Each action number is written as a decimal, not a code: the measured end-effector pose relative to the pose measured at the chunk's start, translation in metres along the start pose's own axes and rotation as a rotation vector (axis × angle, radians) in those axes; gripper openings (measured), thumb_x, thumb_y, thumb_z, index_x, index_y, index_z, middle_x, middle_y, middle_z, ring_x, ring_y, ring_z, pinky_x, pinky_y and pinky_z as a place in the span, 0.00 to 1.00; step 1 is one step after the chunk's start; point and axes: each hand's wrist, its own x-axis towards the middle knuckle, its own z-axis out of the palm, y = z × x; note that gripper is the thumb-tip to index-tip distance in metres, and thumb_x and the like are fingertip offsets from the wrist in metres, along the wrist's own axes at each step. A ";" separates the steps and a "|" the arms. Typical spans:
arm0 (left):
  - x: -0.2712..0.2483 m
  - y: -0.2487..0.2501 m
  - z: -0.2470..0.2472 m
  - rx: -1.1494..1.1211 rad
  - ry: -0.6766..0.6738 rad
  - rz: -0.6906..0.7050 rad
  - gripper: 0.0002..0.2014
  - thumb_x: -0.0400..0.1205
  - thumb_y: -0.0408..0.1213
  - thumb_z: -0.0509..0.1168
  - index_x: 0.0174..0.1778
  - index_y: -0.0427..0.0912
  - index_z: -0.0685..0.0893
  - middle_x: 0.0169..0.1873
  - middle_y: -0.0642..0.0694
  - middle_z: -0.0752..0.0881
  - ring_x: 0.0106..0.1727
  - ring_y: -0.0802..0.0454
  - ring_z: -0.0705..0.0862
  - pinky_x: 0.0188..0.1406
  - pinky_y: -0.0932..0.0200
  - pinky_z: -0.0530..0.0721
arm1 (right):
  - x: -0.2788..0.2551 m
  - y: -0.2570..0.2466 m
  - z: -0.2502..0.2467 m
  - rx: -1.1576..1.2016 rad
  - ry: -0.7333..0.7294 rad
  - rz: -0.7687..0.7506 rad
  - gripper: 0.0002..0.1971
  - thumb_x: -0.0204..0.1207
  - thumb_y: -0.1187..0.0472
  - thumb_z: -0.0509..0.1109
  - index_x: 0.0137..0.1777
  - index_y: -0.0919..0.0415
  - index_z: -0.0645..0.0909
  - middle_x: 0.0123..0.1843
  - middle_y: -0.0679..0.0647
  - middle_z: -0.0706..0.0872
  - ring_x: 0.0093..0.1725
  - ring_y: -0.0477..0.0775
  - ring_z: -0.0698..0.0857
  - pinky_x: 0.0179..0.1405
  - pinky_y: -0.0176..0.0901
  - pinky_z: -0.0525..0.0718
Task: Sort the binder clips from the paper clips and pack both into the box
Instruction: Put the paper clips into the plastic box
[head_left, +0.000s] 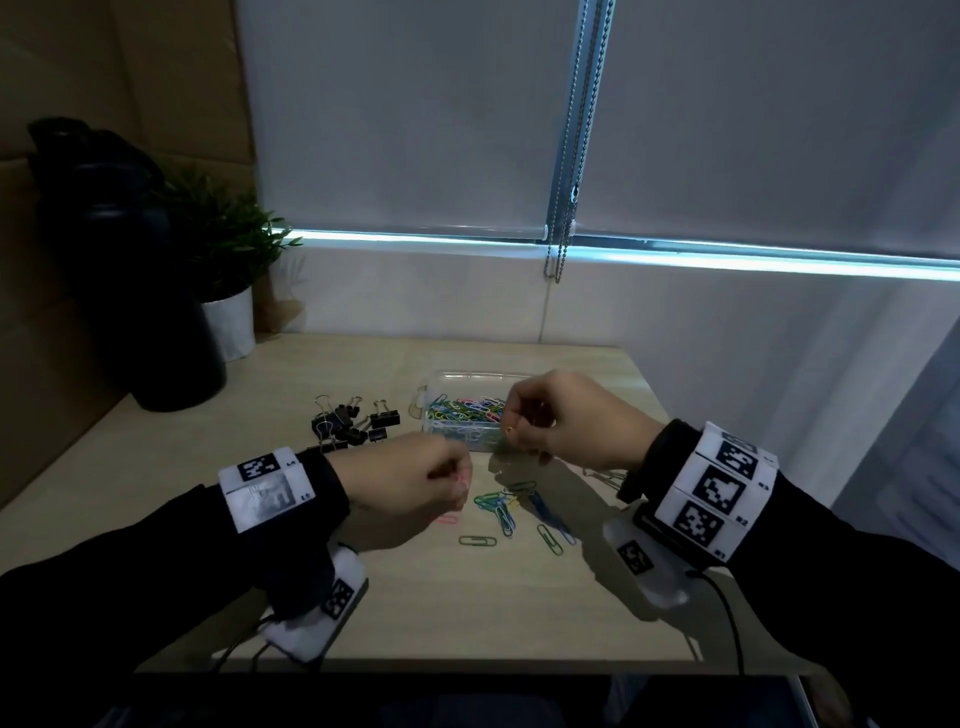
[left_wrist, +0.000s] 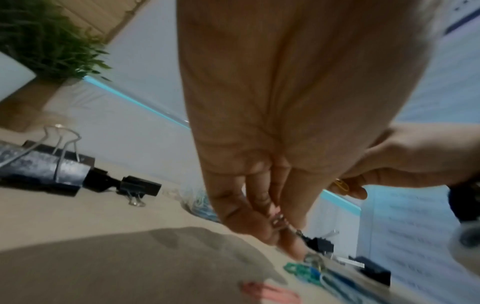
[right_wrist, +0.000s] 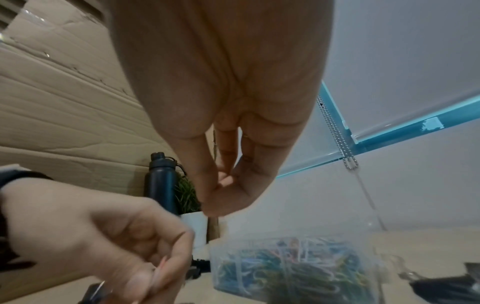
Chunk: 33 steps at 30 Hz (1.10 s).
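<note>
A clear plastic box (head_left: 436, 423) holds a heap of coloured paper clips (head_left: 470, 410). My right hand (head_left: 511, 427) hovers at the box's near right corner and pinches a yellow paper clip (left_wrist: 341, 185) between thumb and fingertips. My left hand (head_left: 465, 486) hangs low over the table with curled fingers pinching a small pinkish paper clip (left_wrist: 278, 220). Loose paper clips (head_left: 506, 506) lie on the table between my hands, a pink one (left_wrist: 267, 292) closest to my left hand. Black binder clips (head_left: 353, 421) lie piled left of the box.
A dark bottle (head_left: 156, 291) and a potted plant (head_left: 228, 312) stand at the table's back left. More binder clips (left_wrist: 374, 269) lie on the table under my right wrist. The wall and closed blinds rise behind the table (head_left: 597, 374).
</note>
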 end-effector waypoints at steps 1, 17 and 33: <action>0.001 0.002 -0.001 -0.179 0.048 -0.021 0.05 0.87 0.35 0.57 0.48 0.43 0.77 0.41 0.46 0.88 0.41 0.49 0.86 0.38 0.61 0.83 | 0.002 -0.003 -0.001 0.021 0.036 -0.011 0.07 0.76 0.68 0.67 0.43 0.58 0.84 0.34 0.47 0.86 0.28 0.37 0.83 0.38 0.41 0.85; 0.006 0.003 0.022 -2.025 0.341 -0.336 0.27 0.87 0.54 0.48 0.49 0.32 0.79 0.37 0.42 0.81 0.39 0.49 0.81 0.36 0.61 0.85 | 0.022 -0.026 0.022 -0.009 0.156 -0.066 0.04 0.72 0.66 0.71 0.43 0.58 0.85 0.37 0.51 0.87 0.35 0.48 0.83 0.34 0.33 0.77; 0.001 -0.020 0.023 -2.287 0.450 -0.193 0.26 0.87 0.54 0.50 0.48 0.32 0.80 0.39 0.39 0.84 0.47 0.45 0.84 0.45 0.52 0.89 | 0.008 -0.023 0.048 -0.416 -0.359 0.048 0.07 0.75 0.68 0.70 0.50 0.59 0.81 0.45 0.54 0.84 0.44 0.53 0.79 0.43 0.40 0.74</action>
